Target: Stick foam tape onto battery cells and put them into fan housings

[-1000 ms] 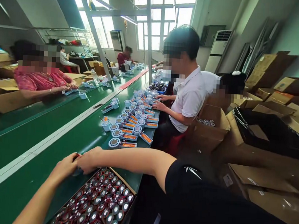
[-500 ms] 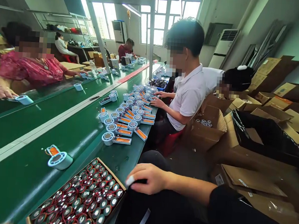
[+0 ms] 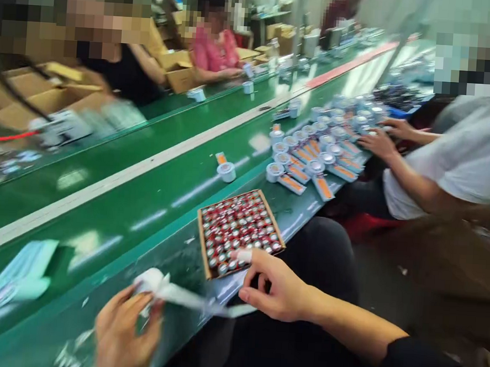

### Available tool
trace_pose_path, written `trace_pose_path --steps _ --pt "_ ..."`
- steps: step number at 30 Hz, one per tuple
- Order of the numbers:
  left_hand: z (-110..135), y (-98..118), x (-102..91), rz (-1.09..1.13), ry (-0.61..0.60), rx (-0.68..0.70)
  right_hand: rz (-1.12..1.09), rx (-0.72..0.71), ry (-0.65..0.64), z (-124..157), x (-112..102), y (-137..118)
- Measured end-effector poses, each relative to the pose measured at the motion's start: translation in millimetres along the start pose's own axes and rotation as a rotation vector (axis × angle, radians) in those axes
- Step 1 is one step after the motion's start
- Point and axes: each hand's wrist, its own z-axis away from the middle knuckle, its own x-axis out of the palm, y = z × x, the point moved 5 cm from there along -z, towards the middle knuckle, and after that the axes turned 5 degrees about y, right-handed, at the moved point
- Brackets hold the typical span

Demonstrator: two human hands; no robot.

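My left hand [image 3: 128, 328], at the bench's near edge, grips a blurred white piece [image 3: 151, 280]; its exact kind I cannot make out. From it a narrow pale strip [image 3: 192, 299] stretches right, passing below my right hand [image 3: 282, 285]. That hand hovers at the near corner of a cardboard tray [image 3: 203, 247], fingers curved and thumb apart from the index finger, nothing visible between them. A white wrap covers its index fingertip. Small round motors [image 3: 240, 222] with red wires fill the tray.
A light-blue fan part [image 3: 226, 171] stands on the green conveyor belt [image 3: 115, 197]. Another pale-blue fan part [image 3: 19, 277] lies at the left. Many fan housings [image 3: 313, 149] crowd the bench before a co-worker's hands [image 3: 383, 139]. Cardboard boxes [image 3: 22, 95] stand across the belt.
The view has swung left, so tray and housings appear further right. My left hand has come into view with the white piece. My right hand has lifted off the dark lap area.
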Motion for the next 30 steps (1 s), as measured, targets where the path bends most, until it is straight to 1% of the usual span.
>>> trace_pose_path --steps 1,2,4,5,7,9,11,13,14,16,19,20,21,23,24,26,28,30 --pt "-2 18 -4.6 -0.03 0.032 0.046 -0.06 0.117 -0.084 -3 14 -2" --pt "-8 33 -5.2 -0.008 0.056 0.094 -0.114 0.214 -0.173 -4 27 -4" --pt "-23 54 1.7 0.05 0.045 0.176 -0.179 0.332 -0.326 -1 42 -9" --pt "-29 59 6.4 0.059 0.027 0.199 -0.192 0.364 -0.374 2 44 -10" --pt "-32 59 16.0 0.014 -0.026 0.221 -0.198 0.407 -0.419 10 40 -9" --pt "-26 53 26.0 -0.042 -0.092 0.251 -0.181 0.405 -0.434 19 31 -6" --pt "-15 46 36.3 -0.058 -0.155 0.286 -0.149 0.357 -0.461 26 26 -3" --pt "-6 43 44.9 -0.045 -0.19 0.288 -0.118 0.294 -0.48 30 25 -1" --pt "-3 42 47.9 -0.037 -0.191 0.273 -0.121 0.276 -0.472 30 25 0" --pt "1 42 50.3 -0.015 -0.157 0.244 -0.141 0.287 -0.413 27 26 2" --pt "6 46 46.0 0.055 -0.056 0.249 -0.206 0.376 -0.239 20 23 5" --pt "8 48 44.1 0.085 -0.043 0.26 -0.237 0.417 -0.192 18 21 6" --pt "9 51 42.8 0.108 -0.051 0.273 -0.274 0.454 -0.165 16 21 6" --pt "8 59 41.7 0.134 -0.111 0.325 -0.367 0.497 -0.143 12 21 5" --pt "7 64 41.2 0.146 -0.144 0.362 -0.417 0.489 -0.126 9 21 3" --pt "2 74 39.1 0.185 -0.171 0.424 -0.511 0.428 -0.048 3 19 -2" --pt "-6 82 37.4 0.226 -0.169 0.423 -0.548 0.363 0.021 -1 18 -5" --pt "-12 88 37.7 0.263 -0.177 0.391 -0.533 0.335 0.0 -4 22 -5"
